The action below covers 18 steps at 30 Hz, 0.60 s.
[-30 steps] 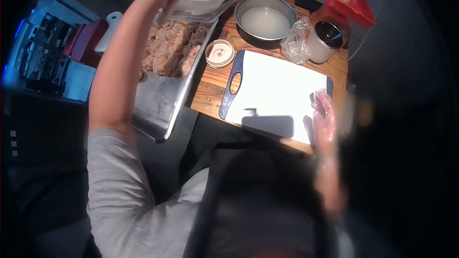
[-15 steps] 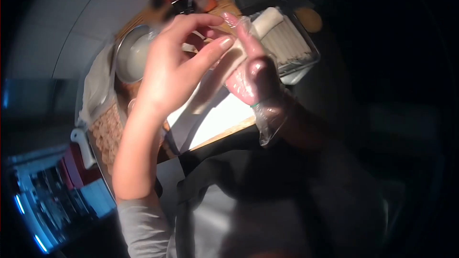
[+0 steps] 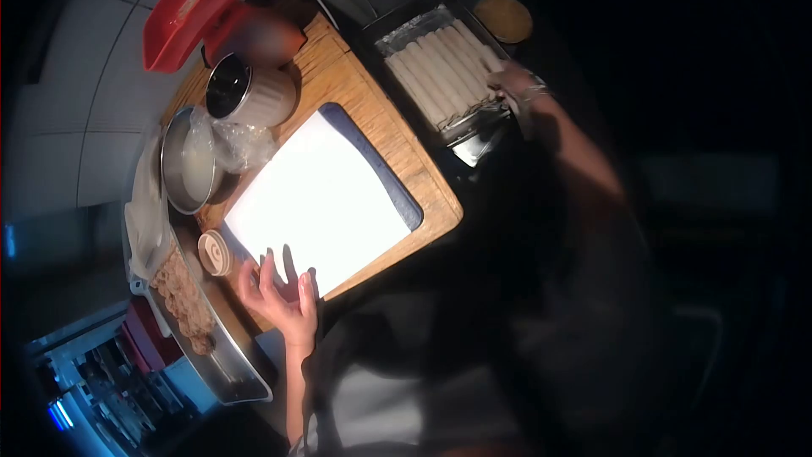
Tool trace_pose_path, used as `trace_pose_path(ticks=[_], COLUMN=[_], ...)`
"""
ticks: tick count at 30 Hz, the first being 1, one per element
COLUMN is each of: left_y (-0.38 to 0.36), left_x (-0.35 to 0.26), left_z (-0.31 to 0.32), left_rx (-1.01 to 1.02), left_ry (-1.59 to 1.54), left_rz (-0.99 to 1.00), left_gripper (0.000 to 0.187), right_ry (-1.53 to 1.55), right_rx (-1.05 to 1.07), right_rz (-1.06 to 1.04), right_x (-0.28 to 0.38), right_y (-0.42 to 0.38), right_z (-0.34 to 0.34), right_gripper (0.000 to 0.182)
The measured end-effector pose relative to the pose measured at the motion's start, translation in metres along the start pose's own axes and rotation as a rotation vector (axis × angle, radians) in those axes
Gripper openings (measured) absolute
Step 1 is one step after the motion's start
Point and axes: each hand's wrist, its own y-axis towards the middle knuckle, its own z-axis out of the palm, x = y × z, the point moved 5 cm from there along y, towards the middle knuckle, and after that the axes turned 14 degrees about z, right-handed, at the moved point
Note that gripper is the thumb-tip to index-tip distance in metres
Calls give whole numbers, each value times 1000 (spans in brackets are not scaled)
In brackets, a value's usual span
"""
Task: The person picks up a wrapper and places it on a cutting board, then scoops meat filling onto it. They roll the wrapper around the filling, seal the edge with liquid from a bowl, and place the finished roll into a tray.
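My left hand (image 3: 283, 305) is held over the near left corner of the white cutting board (image 3: 321, 203), fingers spread and nothing in them. At the right side of a metal tray (image 3: 457, 131), my right hand (image 3: 518, 85), in a clear plastic glove, grips the near end of a pale dough roll (image 3: 489, 57). That roll lies at a slight slant beside a row of several similar rolls (image 3: 431, 72) in the tray. The fingertips of the right hand are partly in shadow.
A wooden board (image 3: 444, 199) lies under the cutting board. Left of it are a metal bowl (image 3: 176, 171), a plastic bag (image 3: 245, 145), a small round container (image 3: 215, 252) and a tray of meat-like filling (image 3: 182, 296). A ribbed canister (image 3: 269, 95) and a red scale (image 3: 182, 17) stand behind.
My right hand has moved from above the cutting board to the tray at the right, carrying the roll. My left hand has come down and left, away from the right, fingers spread.
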Motion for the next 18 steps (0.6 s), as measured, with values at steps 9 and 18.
trace_pose_path(ticks=[9, 18], left_y=[0, -2], left_x=[4, 10], left_z=[-3, 4], left_rx=[99, 70], left_ry=[246, 78], left_rz=[32, -3], left_gripper=[57, 55], right_ry=[-667, -489], right_rx=[-332, -518], right_rz=[-353, -345], right_x=[67, 21], right_y=[57, 60], right_z=[55, 68], right_gripper=[62, 43])
